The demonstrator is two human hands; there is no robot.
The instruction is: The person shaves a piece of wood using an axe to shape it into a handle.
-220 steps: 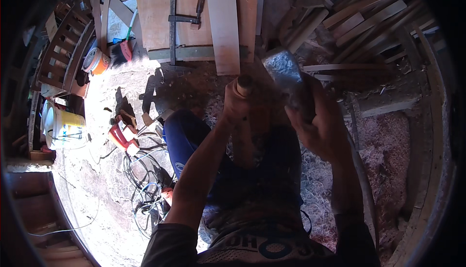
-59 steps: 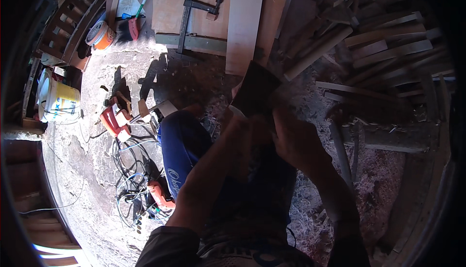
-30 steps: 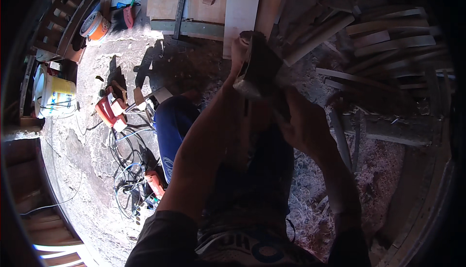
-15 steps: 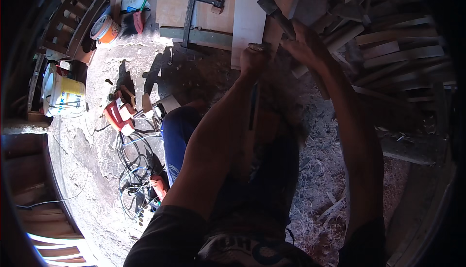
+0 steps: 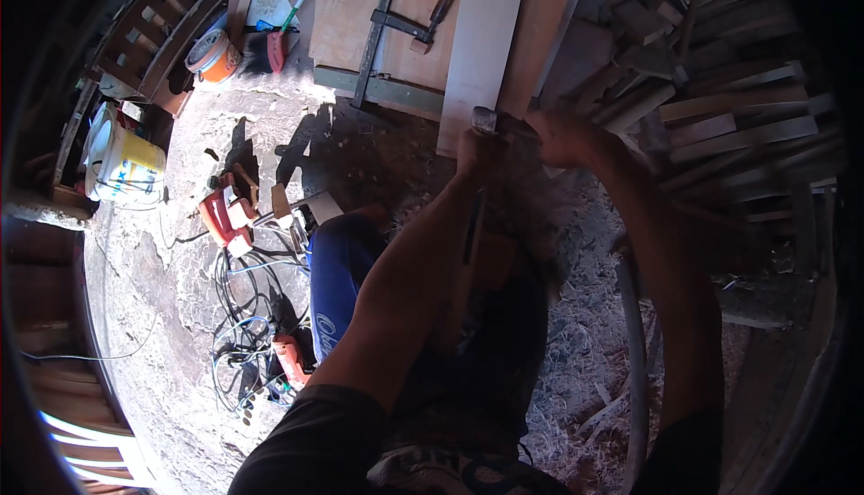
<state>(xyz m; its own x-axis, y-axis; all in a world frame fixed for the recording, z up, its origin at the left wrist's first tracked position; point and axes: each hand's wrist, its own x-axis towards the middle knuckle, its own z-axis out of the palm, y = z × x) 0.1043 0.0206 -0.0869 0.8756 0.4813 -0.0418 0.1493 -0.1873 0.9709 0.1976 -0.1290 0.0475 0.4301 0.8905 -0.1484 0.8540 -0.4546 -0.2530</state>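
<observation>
The left hand [image 5: 477,155] has its fingers wrapped round the top of what looks like a chisel [image 5: 472,229], which points down between the thighs towards a dim wood block [image 5: 492,263]; whether its tip touches is too dark to tell. The right hand [image 5: 562,138] has its fingers closed round the handle of a hammer [image 5: 484,119], its head just over the left fist. A drill [image 5: 289,358] and cables [image 5: 245,283] lie on the floor [image 5: 144,301] to the left.
</observation>
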